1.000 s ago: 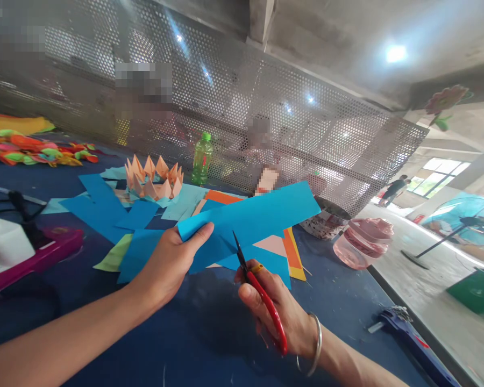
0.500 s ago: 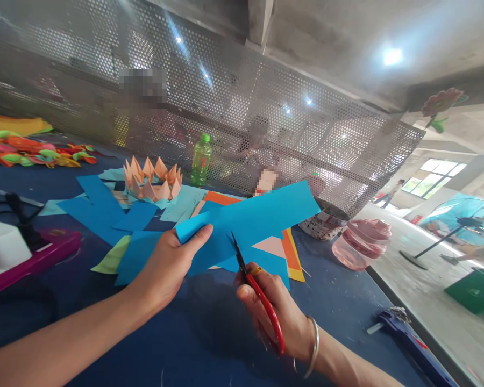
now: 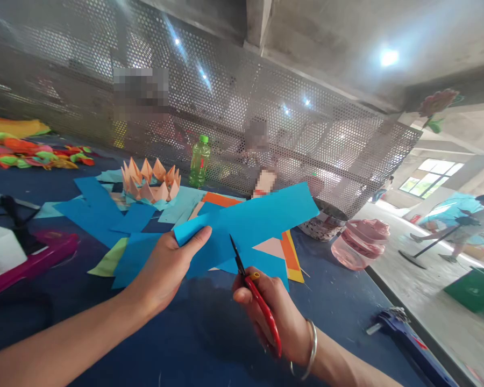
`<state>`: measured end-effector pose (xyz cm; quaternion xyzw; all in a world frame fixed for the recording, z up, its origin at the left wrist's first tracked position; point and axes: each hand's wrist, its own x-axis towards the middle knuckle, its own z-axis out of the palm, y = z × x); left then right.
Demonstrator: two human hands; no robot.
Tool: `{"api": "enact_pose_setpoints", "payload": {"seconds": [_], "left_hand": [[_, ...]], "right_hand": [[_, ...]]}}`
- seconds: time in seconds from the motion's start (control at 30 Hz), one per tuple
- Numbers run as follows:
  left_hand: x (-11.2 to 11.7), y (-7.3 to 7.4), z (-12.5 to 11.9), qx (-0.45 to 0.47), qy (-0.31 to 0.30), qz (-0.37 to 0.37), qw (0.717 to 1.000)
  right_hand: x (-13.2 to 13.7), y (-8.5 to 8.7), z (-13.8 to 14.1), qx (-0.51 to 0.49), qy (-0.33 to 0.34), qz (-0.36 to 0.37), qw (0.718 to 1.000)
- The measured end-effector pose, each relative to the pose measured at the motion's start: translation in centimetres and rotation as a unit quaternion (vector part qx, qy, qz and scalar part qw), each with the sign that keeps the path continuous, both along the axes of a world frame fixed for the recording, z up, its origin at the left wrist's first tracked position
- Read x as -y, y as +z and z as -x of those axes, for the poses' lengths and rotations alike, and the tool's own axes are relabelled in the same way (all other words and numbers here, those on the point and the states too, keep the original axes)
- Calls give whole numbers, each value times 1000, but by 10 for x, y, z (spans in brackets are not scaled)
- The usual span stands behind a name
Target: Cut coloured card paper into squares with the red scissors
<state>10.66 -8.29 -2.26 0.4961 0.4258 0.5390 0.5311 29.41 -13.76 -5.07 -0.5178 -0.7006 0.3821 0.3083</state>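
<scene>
Pinched between the thumb and fingers of my left hand [image 3: 177, 269] is the near-left end of a blue paper strip [image 3: 266, 212], which slants up to the right above the table. My right hand [image 3: 268, 301], with a silver bangle at the wrist, grips red-handled scissors [image 3: 266, 314]. Their dark blades look closed and point up and left at the strip's lower edge; whether they touch it I cannot tell. Beneath the strip lie more blue sheets [image 3: 133, 258], an orange and yellow sheet [image 3: 293, 258] and a pale green piece [image 3: 111, 258].
A folded peach paper crown [image 3: 151, 185] and a green bottle [image 3: 200, 161] stand behind the papers. To the right are a pink jar [image 3: 358, 244] and a blue-handled tool [image 3: 411, 341] near the table edge. A magenta item [image 3: 36, 258] lies left. Perforated metal panels [image 3: 210, 107] rise behind.
Both hands, the strip and the scissors hold nearly the same pose, with only a slight shift of the view. A person at the far right has come further into sight.
</scene>
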Motion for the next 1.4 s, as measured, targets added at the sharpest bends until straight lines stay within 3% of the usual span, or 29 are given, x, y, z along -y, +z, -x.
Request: {"api": "enact_pose_setpoints", "payload": {"seconds": [0.47, 0.7, 1.03, 1.4], "left_hand": [[-5, -11, 2, -23, 26, -32, 999], [-2, -5, 2, -73, 54, 4, 996], [-4, -10, 2, -34, 22, -22, 999], [7, -2, -2, -108, 24, 1, 994]], "right_hand": [[4, 5, 4, 17, -7, -41, 999], [4, 3, 2, 38, 5, -36, 999], [5, 2, 0, 39, 28, -60, 997], [6, 8, 2, 29, 41, -78, 996]]}}
